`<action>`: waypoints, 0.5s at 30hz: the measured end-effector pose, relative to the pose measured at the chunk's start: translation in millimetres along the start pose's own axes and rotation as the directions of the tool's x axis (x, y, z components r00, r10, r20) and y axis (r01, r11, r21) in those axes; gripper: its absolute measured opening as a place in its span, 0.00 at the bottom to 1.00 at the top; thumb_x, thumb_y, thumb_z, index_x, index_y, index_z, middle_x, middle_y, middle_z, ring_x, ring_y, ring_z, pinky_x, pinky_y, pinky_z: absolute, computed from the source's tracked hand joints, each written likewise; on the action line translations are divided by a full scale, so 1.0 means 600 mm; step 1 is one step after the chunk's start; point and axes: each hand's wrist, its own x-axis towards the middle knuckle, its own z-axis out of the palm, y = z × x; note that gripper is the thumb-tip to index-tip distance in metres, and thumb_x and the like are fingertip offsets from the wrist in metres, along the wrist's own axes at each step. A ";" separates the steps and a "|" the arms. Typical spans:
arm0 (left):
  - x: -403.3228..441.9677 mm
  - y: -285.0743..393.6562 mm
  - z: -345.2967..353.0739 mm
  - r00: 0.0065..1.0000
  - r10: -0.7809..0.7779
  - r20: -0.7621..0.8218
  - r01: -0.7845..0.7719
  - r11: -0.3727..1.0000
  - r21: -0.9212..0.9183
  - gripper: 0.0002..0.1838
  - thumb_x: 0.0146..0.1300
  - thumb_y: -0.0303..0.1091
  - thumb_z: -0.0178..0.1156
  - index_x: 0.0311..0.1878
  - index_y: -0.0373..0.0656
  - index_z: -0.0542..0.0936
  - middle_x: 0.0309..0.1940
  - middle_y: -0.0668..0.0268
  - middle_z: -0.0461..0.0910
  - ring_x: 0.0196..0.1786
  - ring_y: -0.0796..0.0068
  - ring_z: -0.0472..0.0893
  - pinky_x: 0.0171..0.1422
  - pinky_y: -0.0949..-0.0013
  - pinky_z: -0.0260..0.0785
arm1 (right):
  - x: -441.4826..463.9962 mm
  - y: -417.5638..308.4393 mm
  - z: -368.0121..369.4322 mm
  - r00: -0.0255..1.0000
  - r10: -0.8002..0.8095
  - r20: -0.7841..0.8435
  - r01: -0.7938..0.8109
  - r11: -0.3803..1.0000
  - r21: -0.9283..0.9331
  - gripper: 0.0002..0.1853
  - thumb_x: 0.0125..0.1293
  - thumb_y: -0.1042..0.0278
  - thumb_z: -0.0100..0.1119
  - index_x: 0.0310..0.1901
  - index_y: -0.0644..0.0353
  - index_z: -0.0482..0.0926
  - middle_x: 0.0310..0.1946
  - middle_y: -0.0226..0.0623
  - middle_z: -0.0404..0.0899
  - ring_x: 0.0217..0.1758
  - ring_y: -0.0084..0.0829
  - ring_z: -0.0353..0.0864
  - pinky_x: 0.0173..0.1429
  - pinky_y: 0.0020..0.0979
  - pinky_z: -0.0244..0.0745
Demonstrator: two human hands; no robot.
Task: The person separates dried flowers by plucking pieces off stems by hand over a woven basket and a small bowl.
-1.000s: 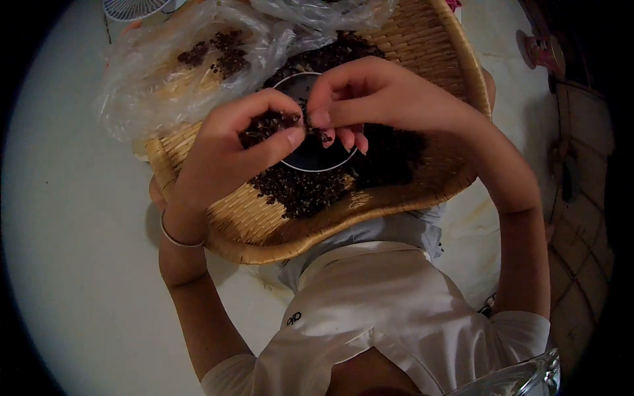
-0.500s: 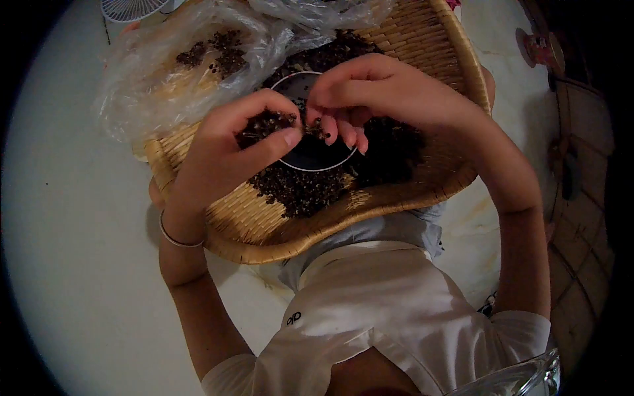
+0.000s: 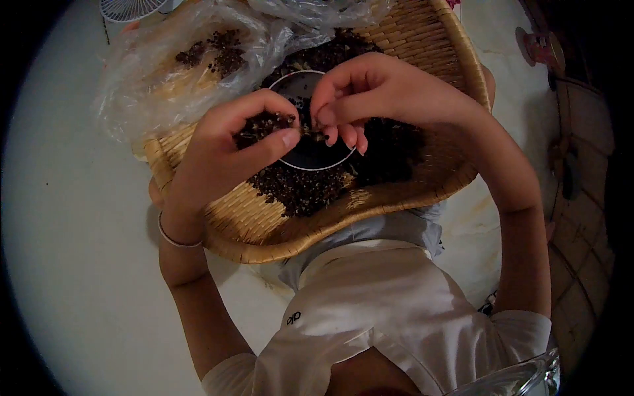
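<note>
Between thumb and fingers, my left hand [image 3: 231,142] pinches a sprig of small dark peppercorn-like berries [image 3: 267,123], closed around its stems. Facing it from the right, my right hand [image 3: 366,92] is closed at the fingertips by the sprig's end; what exactly it pinches is too small to make out. Both hands hover over a dark round bowl with a thin white rim [image 3: 317,169]. A wide woven basket [image 3: 247,221] holds the bowl, with loose dark berries [image 3: 300,195] heaped around it.
A clear plastic bag [image 3: 148,92] containing more dark clusters [image 3: 228,53] lies over the basket's far left side. At the top left stands a small white fan [image 3: 129,8]. A reddish spool-like object [image 3: 541,47] is at the far right.
My right hand's thumb and forefinger have shifted slightly, and the thumb now shows more. My left hand stays almost where it was, still on the sprig.
</note>
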 end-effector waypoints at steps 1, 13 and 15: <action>0.000 -0.001 0.000 1.000 0.019 0.004 -0.019 1.000 0.010 0.05 0.57 0.26 0.58 0.36 0.37 0.74 0.29 0.71 0.74 0.35 0.86 0.69 0.41 0.80 0.64 | 0.001 0.000 0.001 1.000 -0.006 -0.012 0.006 1.000 0.008 0.11 0.61 0.67 0.53 0.35 0.68 0.77 0.28 0.35 0.78 0.28 0.22 0.78 0.32 0.22 0.77; -0.002 0.000 -0.002 0.999 0.046 -0.011 -0.046 0.999 0.020 0.06 0.57 0.26 0.58 0.37 0.37 0.74 0.30 0.72 0.74 0.36 0.85 0.70 0.42 0.80 0.64 | 0.004 0.005 0.007 0.999 -0.014 0.047 0.012 0.999 0.039 0.15 0.66 0.63 0.47 0.40 0.68 0.75 0.31 0.38 0.78 0.32 0.25 0.79 0.37 0.25 0.78; -0.002 0.000 -0.002 0.999 0.040 -0.006 -0.040 0.999 0.004 0.06 0.57 0.26 0.58 0.37 0.37 0.74 0.30 0.71 0.74 0.36 0.85 0.71 0.42 0.80 0.64 | 0.004 0.005 0.007 0.998 0.008 0.063 -0.012 0.998 0.063 0.15 0.66 0.62 0.47 0.40 0.68 0.76 0.31 0.39 0.79 0.32 0.26 0.79 0.38 0.26 0.78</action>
